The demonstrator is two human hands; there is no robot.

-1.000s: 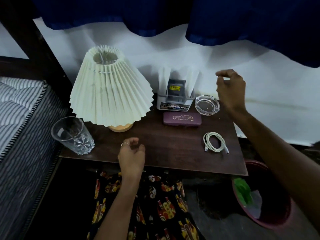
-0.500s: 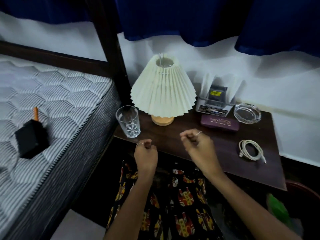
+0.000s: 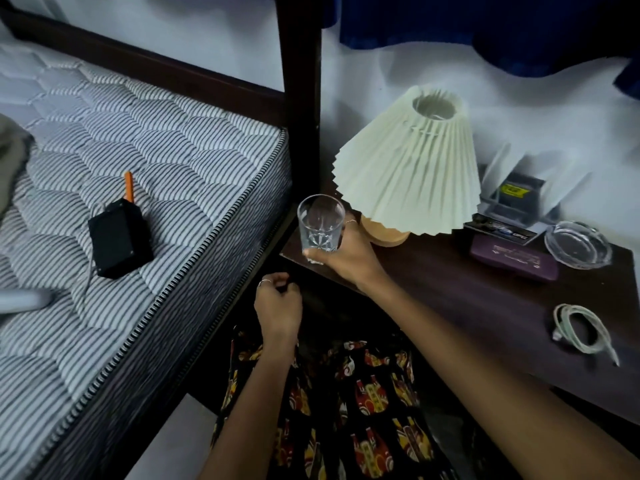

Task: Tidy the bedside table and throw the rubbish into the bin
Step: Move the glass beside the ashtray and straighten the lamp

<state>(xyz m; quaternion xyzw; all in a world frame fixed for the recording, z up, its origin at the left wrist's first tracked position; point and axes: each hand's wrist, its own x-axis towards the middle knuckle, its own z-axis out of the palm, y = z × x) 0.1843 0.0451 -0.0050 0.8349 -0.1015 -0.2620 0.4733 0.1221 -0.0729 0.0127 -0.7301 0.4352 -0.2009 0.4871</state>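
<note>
A single head-worn wide-angle view is given, aimed forward and down from close above the dark wooden desk (image 3: 467,306); the striped quilted mattress (image 3: 156,161) is taken in at left, with edges bent by the lens.

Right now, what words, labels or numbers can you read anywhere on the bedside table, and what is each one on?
"OPEX" or similar, doubtful: white letters on the strip at the front of the organiser.
Yellow label on the dark box in the organiser: print too blurred to read.
Purple case: pale lettering on the lid, too blurred to read.
Glass, lamp, ashtray, cable: no text.
</note>
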